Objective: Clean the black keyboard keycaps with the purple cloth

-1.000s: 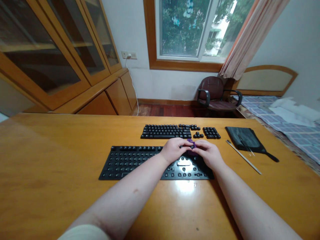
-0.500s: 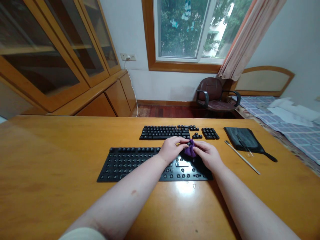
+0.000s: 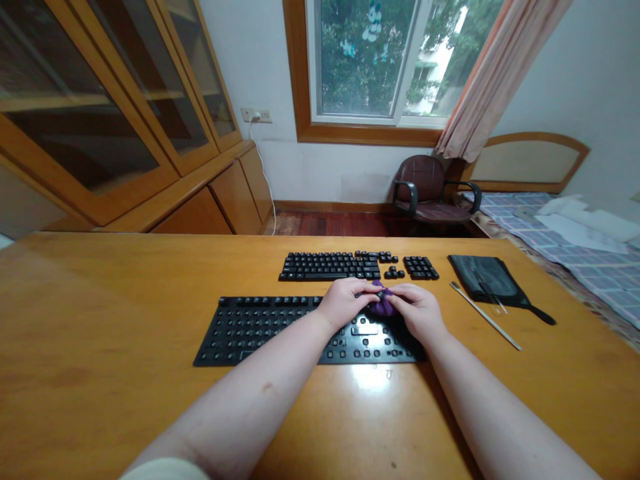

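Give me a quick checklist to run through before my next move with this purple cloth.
Purple cloth held between left hand and right hand: ok.
Small dark piece at the cloth identified: cannot tell.
Keyboard lying flat on the table: ok.
Loose keys sitting apart from the hands, beyond the keyboard: ok.
Thin metal tool lying off the keyboard, to its right: ok.
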Action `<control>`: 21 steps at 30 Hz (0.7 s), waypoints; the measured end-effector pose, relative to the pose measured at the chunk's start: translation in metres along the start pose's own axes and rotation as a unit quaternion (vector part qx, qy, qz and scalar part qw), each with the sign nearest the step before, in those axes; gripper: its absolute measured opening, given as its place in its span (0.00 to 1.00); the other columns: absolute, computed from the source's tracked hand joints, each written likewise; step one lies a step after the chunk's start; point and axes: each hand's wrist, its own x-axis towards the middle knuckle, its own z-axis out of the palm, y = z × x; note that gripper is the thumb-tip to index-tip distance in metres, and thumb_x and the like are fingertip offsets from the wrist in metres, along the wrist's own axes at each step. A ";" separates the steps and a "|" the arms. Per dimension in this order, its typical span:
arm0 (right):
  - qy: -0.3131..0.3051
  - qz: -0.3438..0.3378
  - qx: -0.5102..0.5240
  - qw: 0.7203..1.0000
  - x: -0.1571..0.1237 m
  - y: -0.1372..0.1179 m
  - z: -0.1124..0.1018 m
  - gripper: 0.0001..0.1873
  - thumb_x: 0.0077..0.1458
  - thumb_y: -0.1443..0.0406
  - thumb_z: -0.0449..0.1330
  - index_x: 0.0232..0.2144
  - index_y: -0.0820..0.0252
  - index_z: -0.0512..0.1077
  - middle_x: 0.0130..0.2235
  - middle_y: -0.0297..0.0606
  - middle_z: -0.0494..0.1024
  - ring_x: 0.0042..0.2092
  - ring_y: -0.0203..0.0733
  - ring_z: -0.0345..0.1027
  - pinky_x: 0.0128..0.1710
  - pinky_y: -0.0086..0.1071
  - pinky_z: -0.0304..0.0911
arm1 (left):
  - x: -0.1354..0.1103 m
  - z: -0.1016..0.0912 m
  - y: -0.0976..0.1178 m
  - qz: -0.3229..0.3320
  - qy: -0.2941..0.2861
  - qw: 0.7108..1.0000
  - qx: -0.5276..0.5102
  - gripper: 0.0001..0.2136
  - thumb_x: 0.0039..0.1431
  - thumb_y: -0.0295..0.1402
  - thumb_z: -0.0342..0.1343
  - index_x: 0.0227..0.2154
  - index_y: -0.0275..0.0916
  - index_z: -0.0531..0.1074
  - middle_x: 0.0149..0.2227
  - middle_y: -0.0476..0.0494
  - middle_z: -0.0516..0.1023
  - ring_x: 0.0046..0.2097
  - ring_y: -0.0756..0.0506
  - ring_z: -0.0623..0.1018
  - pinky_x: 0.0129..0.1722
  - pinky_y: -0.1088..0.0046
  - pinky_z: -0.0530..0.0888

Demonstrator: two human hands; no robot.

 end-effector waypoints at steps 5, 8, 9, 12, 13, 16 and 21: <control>-0.022 -0.003 -0.011 1.000 0.001 -0.003 0.001 0.08 0.47 0.63 0.63 0.32 0.55 0.78 0.35 0.40 0.80 0.37 0.45 0.73 0.42 0.40 0.68 | -0.001 0.003 -0.004 0.013 0.008 1.000 0.021 0.10 0.51 0.28 0.61 0.37 0.43 0.78 0.37 0.47 0.81 0.43 0.46 0.78 0.48 0.68 0.74; -0.018 -0.006 -0.013 1.000 0.001 -0.004 0.001 0.06 0.47 0.64 0.63 0.31 0.55 0.79 0.34 0.40 0.80 0.36 0.45 0.73 0.40 0.39 0.68 | -0.001 0.003 -0.005 0.033 0.002 0.999 0.031 0.10 0.51 0.28 0.60 0.38 0.43 0.77 0.37 0.47 0.81 0.45 0.45 0.77 0.49 0.66 0.73; -0.010 -0.008 -0.013 1.000 0.001 -0.004 0.001 0.06 0.47 0.64 0.63 0.30 0.55 0.79 0.33 0.39 0.80 0.35 0.44 0.73 0.39 0.39 0.68 | -0.001 0.002 -0.005 0.038 0.002 0.999 0.032 0.10 0.51 0.28 0.60 0.38 0.43 0.77 0.37 0.47 0.81 0.46 0.45 0.77 0.50 0.65 0.73; 0.013 -0.011 -0.012 1.000 0.000 -0.004 0.001 0.05 0.48 0.64 0.62 0.28 0.55 0.78 0.31 0.39 0.80 0.33 0.43 0.73 0.37 0.37 0.69 | -0.001 0.001 -0.003 0.046 0.006 0.999 0.025 0.12 0.48 0.30 0.63 0.38 0.42 0.77 0.37 0.46 0.81 0.47 0.44 0.76 0.51 0.64 0.72; 0.015 -0.012 -0.011 1.000 -0.001 -0.004 0.001 0.05 0.48 0.64 0.62 0.28 0.55 0.78 0.31 0.39 0.80 0.33 0.43 0.73 0.37 0.37 0.69 | -0.001 0.001 -0.002 0.045 0.007 0.999 0.022 0.12 0.47 0.30 0.63 0.38 0.42 0.77 0.37 0.46 0.81 0.47 0.44 0.76 0.51 0.64 0.72; 0.006 -0.017 -0.009 1.000 -0.001 -0.004 0.002 0.05 0.48 0.64 0.62 0.29 0.55 0.79 0.31 0.38 0.80 0.34 0.43 0.73 0.38 0.37 0.69 | 0.000 0.000 0.000 0.045 0.017 0.999 0.023 0.11 0.48 0.29 0.62 0.37 0.41 0.77 0.37 0.45 0.80 0.46 0.44 0.76 0.51 0.65 0.72; 0.032 -0.011 -0.001 0.999 0.001 -0.002 0.001 0.08 0.50 0.62 0.61 0.33 0.54 0.78 0.37 0.39 0.80 0.39 0.44 0.73 0.44 0.39 0.67 | 0.002 -0.002 0.003 0.071 0.027 0.997 0.004 0.11 0.54 0.29 0.58 0.40 0.41 0.76 0.39 0.44 0.78 0.43 0.47 0.76 0.47 0.67 0.73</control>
